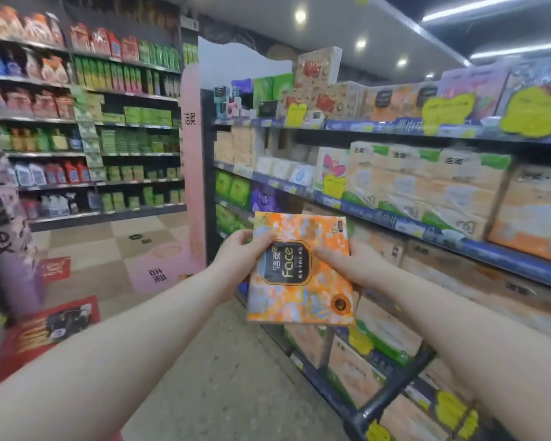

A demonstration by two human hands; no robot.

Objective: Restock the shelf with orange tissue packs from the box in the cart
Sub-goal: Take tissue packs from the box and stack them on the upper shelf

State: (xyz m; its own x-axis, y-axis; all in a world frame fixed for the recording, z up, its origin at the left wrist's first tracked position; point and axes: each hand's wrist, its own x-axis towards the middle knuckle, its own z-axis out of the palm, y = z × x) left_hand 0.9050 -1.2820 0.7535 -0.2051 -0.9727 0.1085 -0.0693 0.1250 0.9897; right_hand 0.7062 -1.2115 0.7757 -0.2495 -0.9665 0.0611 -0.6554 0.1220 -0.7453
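Currently both forearms reach forward, bare. My left hand [237, 257] grips the upper left corner of the orange tissue pack [299, 291]: thumb on the printed front, fingers curled behind it. My right hand [352, 265] grips the right edge of the same pack, thumb laid across the front, the other fingers hidden behind. The pack is held upright in the air between the two hands, front face toward me, clear of any shelf board. Its front shows an orange, white and pale blue pattern with a black label panel reading "Face".

Below my right forearm a dark metal bar [395, 381] crosses at a slant; I cannot tell what it belongs to.

Just beyond the pack, to the right, stands the tissue shelf [477, 249], with blue price rails along its edges. Its boards carry pale orange and white tissue bundles [427, 186], some with green corners. Yellow-green price tags [536, 114] hang on the top rail.

To the far left, a person in a purple patterned garment [4, 224] stands at the edge of view, blurred.

Farther off, a pink display column [193, 173] stands at the shelf end. Across the checkered floor [109, 246], a back shelf [93, 154] holds green, red and blue packages.
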